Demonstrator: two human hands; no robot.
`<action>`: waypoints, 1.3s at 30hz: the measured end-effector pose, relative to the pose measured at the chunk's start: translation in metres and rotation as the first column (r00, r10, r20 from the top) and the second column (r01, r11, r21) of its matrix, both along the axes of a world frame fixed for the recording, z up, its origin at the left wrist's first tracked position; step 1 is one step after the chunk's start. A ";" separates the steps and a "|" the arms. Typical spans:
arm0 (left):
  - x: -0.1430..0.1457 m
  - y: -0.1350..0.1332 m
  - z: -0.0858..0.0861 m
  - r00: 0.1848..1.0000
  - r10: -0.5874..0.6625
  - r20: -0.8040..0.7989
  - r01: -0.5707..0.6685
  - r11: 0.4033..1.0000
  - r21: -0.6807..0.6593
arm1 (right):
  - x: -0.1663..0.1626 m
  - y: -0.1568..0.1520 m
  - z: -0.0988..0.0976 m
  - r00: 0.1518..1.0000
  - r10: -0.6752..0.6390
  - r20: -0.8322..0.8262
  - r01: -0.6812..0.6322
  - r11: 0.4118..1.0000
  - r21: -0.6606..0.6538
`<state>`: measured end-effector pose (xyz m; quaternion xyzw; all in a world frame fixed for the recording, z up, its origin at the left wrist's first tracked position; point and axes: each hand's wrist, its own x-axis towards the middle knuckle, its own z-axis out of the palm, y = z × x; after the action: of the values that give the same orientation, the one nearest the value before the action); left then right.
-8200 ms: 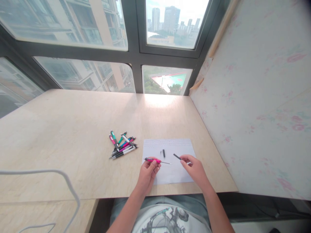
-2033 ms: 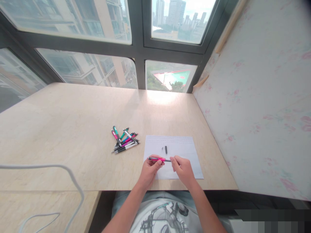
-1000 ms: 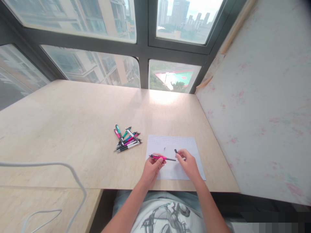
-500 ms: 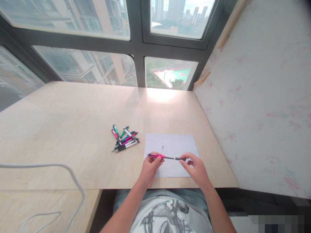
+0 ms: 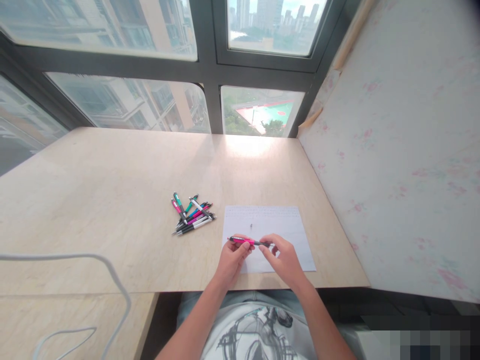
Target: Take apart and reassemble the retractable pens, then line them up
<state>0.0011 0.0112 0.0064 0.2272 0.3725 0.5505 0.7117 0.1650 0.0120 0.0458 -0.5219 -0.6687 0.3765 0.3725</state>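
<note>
My left hand is closed around the pink barrel of a ballpoint pen, held level above a sheet of paper. The fingers of my right hand pinch the pen's black grip section, which sits over the refill against or very close to the barrel; I cannot tell whether the two parts touch. A thin tip pokes out past my right fingers. On the sheet, just beyond the pen, is a small dark piece, too small to name.
Left of the paper, several pens in pink, green, purple, white and black lie in a loose pile on the wooden desk. A white cable curves across the left front. Windows stand behind the desk, and a flowered wall rises at the right.
My right hand has moved left, bringing the black grip section over the bare refill to the pink barrel. My left hand has stayed nearly still.
</note>
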 end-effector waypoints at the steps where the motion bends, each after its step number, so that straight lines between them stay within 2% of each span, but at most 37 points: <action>1: 0.000 0.000 0.000 1.000 -0.002 0.000 0.002 1.000 -0.002 | 0.001 0.000 0.000 1.000 0.001 -0.003 -0.001 1.000 -0.005; 5: 0.000 0.000 0.002 1.000 0.013 0.010 -0.012 1.000 -0.021 | 0.008 0.004 -0.004 0.999 0.008 -0.047 -0.011 0.998 -0.057; 8: 0.000 0.000 0.003 0.999 0.036 0.025 -0.035 0.998 -0.046 | 0.013 0.019 -0.015 0.997 -0.069 -0.037 0.066 0.996 -0.060; 11: 0.000 0.001 0.003 0.998 0.045 0.044 -0.042 0.997 -0.058 | 0.008 0.041 -0.026 0.982 -0.093 0.162 0.089 0.996 0.030; 15: 0.001 0.001 0.003 0.997 0.060 0.045 -0.057 0.996 -0.062 | -0.013 0.064 -0.037 0.926 0.032 0.376 -0.064 0.995 0.071; 20: 0.000 0.000 0.003 0.997 0.056 0.051 -0.053 0.997 -0.054 | -0.023 0.068 -0.039 0.876 0.034 0.480 -0.086 0.993 0.087; 22: 0.000 0.001 0.002 0.997 0.055 0.048 -0.052 0.997 -0.056 | -0.016 0.063 -0.037 0.904 0.063 0.424 -0.101 0.992 0.069; 25: 0.000 0.001 0.002 0.997 0.050 0.052 -0.047 0.997 -0.057 | 0.002 0.051 -0.032 0.972 0.060 0.228 -0.066 0.998 0.018; 28: 0.000 0.001 0.003 0.996 0.061 0.060 -0.056 0.996 -0.076 | 0.020 0.036 -0.027 0.998 -0.064 0.018 0.065 0.992 -0.104; 31: 0.001 0.001 0.005 0.996 0.071 0.053 -0.066 0.993 -0.097 | 0.032 0.020 -0.022 0.974 -0.181 -0.135 0.147 0.963 -0.225; 35: 0.001 0.001 0.006 0.997 0.065 0.042 -0.061 0.994 -0.088 | 0.038 0.005 -0.012 0.961 -0.203 -0.191 0.157 0.960 -0.232; 39: 0.001 0.001 0.005 0.997 0.064 0.031 -0.061 0.995 -0.081 | 0.033 0.000 -0.006 0.979 -0.156 -0.129 0.136 0.979 -0.150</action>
<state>0.0021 0.0121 0.0112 0.1775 0.3892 0.5608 0.7089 0.1983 0.0116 0.0397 -0.5667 -0.5725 0.4301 0.4076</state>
